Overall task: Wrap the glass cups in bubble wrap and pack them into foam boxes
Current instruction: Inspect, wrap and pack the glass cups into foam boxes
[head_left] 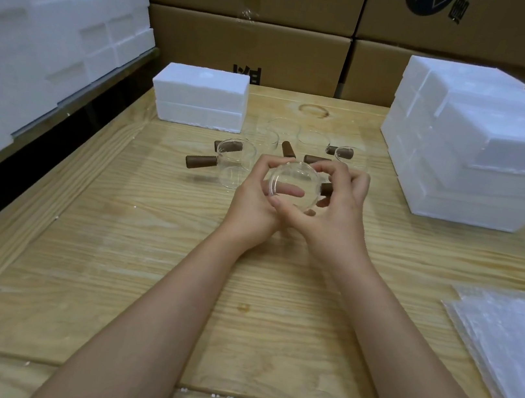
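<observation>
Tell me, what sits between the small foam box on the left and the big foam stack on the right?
Several clear glass cups with brown handles sit on the wooden table there, seen in the head view.

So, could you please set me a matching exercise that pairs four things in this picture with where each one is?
Things:
1. nearest glass cup
2. bubble wrap sheets
3. tall foam box stack
4. cardboard cartons

Places:
A. near right edge of the table
B. behind the table
C. gripped between the left hand and right hand
D. far right of the table

Pairs: 1-C, 2-A, 3-D, 4-B
</observation>
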A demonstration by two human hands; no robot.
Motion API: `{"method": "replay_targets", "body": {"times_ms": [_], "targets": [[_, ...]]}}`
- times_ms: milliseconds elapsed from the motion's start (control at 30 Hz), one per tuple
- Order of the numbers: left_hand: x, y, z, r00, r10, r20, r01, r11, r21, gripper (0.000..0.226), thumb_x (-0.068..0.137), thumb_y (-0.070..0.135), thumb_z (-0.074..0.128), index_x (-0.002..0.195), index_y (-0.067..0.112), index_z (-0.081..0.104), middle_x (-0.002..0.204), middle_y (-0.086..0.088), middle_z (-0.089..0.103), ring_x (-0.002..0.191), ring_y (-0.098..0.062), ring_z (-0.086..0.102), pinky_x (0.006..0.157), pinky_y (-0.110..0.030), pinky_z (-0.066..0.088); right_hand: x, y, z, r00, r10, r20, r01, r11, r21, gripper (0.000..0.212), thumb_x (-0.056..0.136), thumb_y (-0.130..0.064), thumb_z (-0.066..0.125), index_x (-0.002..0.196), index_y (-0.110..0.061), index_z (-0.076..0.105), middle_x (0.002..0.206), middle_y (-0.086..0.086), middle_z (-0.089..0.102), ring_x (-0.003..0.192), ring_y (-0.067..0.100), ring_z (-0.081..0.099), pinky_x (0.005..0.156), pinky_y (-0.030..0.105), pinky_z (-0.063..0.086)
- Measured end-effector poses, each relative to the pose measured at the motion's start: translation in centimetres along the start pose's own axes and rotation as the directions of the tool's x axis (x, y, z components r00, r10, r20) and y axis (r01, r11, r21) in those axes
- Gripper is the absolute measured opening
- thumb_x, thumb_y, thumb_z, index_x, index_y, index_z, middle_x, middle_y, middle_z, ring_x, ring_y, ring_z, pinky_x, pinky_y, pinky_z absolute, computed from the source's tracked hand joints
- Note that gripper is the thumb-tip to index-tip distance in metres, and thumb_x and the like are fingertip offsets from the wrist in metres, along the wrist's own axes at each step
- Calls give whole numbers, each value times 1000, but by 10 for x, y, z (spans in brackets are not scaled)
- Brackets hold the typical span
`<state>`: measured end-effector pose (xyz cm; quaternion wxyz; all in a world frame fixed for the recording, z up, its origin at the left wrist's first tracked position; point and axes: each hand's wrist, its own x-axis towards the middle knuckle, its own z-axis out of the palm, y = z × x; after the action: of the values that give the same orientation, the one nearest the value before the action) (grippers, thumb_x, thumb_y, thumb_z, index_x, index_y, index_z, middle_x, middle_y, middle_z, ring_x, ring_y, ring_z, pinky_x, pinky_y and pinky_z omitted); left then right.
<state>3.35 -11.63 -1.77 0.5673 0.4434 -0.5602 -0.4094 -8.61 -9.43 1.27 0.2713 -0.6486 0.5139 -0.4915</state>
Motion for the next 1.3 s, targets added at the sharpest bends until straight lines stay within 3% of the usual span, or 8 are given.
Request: {"method": "replay_targets", "body": {"times_ms": [100, 233, 333, 500, 667, 833, 1067, 1300], "targets": [[0, -2, -2, 1000, 10, 12, -9, 998, -55, 69, 61, -11, 81, 99, 39, 52, 80, 6, 73, 73, -11, 70, 62, -33, 58, 3, 1, -5, 998, -63, 25, 62, 997, 39, 51, 67, -26, 85, 110, -30, 57, 115, -5, 37, 105, 15, 51, 86, 12, 43], [-2, 1, -2, 1000, 20, 17, -18, 993, -115, 62, 54, 12, 84, 100, 40, 52, 80, 5, 74, 71, -11, 70, 60, -26, 54, 6, 3, -10, 992, -116, 43, 111, 987, 117, 38, 78, -20, 77, 111, -29, 60, 108, -5, 40, 100, 19, 56, 86, 22, 46], [-2, 1, 0, 999, 41, 1, -40, 993, -110, 59, 58, 14, 86, 98, 40, 50, 84, 9, 73, 69, -9, 69, 59, -21, 52, 7, 3, -9, 995, -100, 21, 95, 984, 150, 27, 83, -21, 71, 107, -29, 62, 106, -7, 41, 98, 20, 58, 85, 23, 48], [-2, 1, 4, 998, 52, -25, -53, 998, -32, 62, 52, 27, 87, 96, 51, 51, 87, 0, 72, 66, -15, 67, 59, -26, 53, 7, 6, -4, 994, -70, -89, 81, 989, 127, 7, 94, -21, 59, 94, -18, 65, 98, -7, 45, 77, -12, 50, 68, 7, 41], [-4, 1, 5, 996, 92, 22, -93, 992, 84, 72, 60, 13, 89, 102, 53, 48, 84, 2, 68, 62, -7, 63, 61, -21, 50, 6, 6, 1, 980, 48, -194, -13, 985, 175, 22, 92, -29, 60, 71, -23, 55, 92, -2, 47, 67, -10, 48, 67, 3, 36], [-7, 3, 7, 992, 117, 40, -122, 971, 203, 68, 65, 10, 87, 104, 46, 44, 84, 3, 65, 61, -3, 64, 59, -11, 47, 5, 5, 5, 959, 146, -244, -92, 971, 220, 26, 81, -44, 69, 72, -25, 54, 97, -3, 47, 70, -8, 48, 69, 5, 38], [-7, 1, 6, 991, 137, 10, -135, 963, 233, 64, 61, 12, 80, 101, 47, 45, 75, 7, 65, 57, 4, 60, 56, -7, 42, 0, 1, 12, 967, 104, -232, -90, 994, 68, 52, 61, -51, 78, 95, -22, 52, 105, -6, 37, 101, 23, 50, 92, 37, 45], [-3, 0, 5, 997, 77, -20, -72, 977, 199, 56, 59, 32, 75, 102, 48, 44, 71, 10, 65, 62, -7, 64, 65, -29, 54, -6, 2, 16, 981, -67, -180, 51, 995, -90, 77, 54, -51, 83, 111, -9, 50, 111, -3, 34, 104, 12, 36, 101, 37, 32]]}}
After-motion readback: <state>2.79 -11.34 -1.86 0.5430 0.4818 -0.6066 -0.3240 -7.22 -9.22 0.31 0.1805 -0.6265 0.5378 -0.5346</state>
